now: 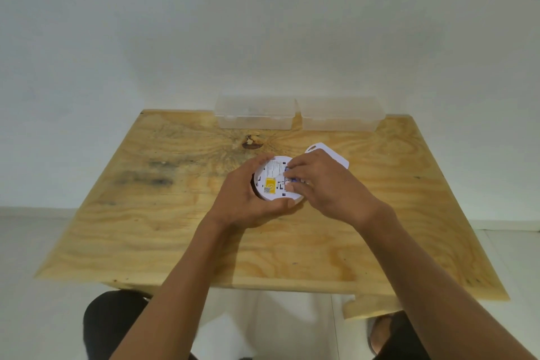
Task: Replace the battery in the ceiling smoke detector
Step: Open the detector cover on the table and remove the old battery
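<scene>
A round white smoke detector with a yellow label on its back sits tilted in my left hand, which wraps around its left and lower rim just above the wooden table. My right hand lies over the detector's right half, fingertips pressed on something blue in the battery bay; most of that blue item is hidden under my fingers. A flat white mounting plate lies on the table just behind my right hand.
Two clear plastic boxes stand side by side at the table's far edge, the left box and the right box, against a white wall. A dark knot marks the wood in front of them.
</scene>
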Demonstrator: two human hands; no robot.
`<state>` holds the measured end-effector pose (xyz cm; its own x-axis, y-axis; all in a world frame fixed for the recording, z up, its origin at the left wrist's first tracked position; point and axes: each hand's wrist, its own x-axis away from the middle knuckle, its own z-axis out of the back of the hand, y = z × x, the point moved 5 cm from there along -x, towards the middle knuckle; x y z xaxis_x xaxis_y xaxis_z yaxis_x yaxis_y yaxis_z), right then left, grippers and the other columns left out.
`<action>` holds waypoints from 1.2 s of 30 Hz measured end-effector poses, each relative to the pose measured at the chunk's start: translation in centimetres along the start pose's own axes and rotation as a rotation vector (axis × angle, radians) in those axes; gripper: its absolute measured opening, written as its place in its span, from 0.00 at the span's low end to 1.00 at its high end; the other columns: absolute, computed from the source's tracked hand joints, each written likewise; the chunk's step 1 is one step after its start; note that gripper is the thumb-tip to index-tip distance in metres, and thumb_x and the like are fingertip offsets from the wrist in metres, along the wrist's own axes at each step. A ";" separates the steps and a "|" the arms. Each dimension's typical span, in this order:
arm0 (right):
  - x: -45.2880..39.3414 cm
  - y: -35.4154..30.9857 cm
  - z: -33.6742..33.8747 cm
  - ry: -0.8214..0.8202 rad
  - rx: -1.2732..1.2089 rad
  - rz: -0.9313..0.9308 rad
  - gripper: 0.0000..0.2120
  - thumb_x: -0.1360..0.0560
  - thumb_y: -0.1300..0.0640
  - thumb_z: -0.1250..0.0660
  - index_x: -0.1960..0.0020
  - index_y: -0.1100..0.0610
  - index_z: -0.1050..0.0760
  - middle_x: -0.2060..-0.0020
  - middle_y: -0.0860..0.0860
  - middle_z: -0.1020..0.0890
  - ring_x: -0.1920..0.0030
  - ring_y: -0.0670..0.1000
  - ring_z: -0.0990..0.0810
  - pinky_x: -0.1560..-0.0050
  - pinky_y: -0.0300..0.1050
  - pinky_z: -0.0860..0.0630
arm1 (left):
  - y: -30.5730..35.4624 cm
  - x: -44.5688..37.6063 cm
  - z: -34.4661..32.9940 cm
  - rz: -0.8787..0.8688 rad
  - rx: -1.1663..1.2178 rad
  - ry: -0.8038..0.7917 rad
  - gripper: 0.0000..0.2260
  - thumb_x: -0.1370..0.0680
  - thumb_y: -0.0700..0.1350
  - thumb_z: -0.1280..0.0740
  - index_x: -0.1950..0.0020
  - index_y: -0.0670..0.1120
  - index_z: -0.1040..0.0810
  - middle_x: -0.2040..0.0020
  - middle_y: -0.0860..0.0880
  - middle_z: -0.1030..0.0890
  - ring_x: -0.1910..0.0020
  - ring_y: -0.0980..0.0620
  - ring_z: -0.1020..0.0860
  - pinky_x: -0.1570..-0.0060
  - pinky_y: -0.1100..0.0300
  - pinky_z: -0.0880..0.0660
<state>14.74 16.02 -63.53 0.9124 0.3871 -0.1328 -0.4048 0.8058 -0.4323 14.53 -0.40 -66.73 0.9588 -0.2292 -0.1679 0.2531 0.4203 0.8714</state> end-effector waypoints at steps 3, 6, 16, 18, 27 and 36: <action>0.1 -0.6 -0.4 -0.008 0.150 0.042 0.13 0.19 0.53 0.36 0.37 0.54 0.20 0.37 0.48 0.21 0.35 0.52 0.29 0.40 0.52 0.27 | -0.5 -0.1 -0.1 0.001 0.015 0.005 0.33 0.39 0.58 0.19 0.37 0.67 0.28 0.41 0.59 0.18 0.43 0.62 0.19 0.42 0.57 0.20; 0.8 -1.2 -0.8 0.035 0.290 0.098 0.11 0.20 0.57 0.34 0.39 0.57 0.20 0.40 0.50 0.19 0.37 0.55 0.27 0.48 0.54 0.21 | -0.8 -0.1 -0.2 0.002 0.009 0.004 0.39 0.39 0.59 0.19 0.30 0.54 0.27 0.38 0.57 0.19 0.40 0.59 0.19 0.40 0.51 0.21; 2.3 -1.5 -1.4 0.179 0.351 0.202 0.23 0.37 0.75 0.30 0.43 0.65 0.20 0.46 0.57 0.15 0.45 0.62 0.18 0.71 0.55 0.19 | -0.4 0.0 -0.2 -0.008 -0.036 -0.009 0.43 0.41 0.62 0.22 0.29 0.50 0.27 0.39 0.58 0.20 0.41 0.65 0.21 0.42 0.66 0.23; 2.1 -1.3 -1.3 0.159 0.309 0.178 0.22 0.33 0.74 0.33 0.40 0.63 0.21 0.44 0.56 0.16 0.41 0.61 0.21 0.69 0.57 0.19 | -0.4 0.0 -0.2 -0.004 -0.032 -0.012 0.43 0.41 0.63 0.22 0.29 0.50 0.27 0.39 0.58 0.21 0.42 0.65 0.22 0.43 0.68 0.24; 1.6 -0.5 -0.3 0.030 0.172 0.134 0.17 0.19 0.50 0.37 0.34 0.56 0.24 0.39 0.50 0.19 0.34 0.54 0.29 0.43 0.54 0.24 | -0.3 0.2 -0.2 0.014 0.011 -0.007 0.37 0.41 0.60 0.20 0.34 0.57 0.27 0.43 0.61 0.19 0.44 0.66 0.20 0.46 0.68 0.22; 0.4 -0.9 -0.1 0.274 0.045 0.027 0.16 0.18 0.52 0.45 0.38 0.55 0.22 0.49 0.52 0.16 0.47 0.54 0.21 0.52 0.52 0.24 | 0.1 0.2 -0.1 0.003 0.004 0.009 0.33 0.42 0.60 0.21 0.39 0.63 0.27 0.45 0.63 0.18 0.46 0.67 0.20 0.49 0.72 0.24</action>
<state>15.46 15.42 -63.34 0.8812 0.2780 -0.3824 -0.4257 0.8183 -0.3861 14.75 -0.35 -66.70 0.9607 -0.2196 -0.1697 0.2497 0.4177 0.8736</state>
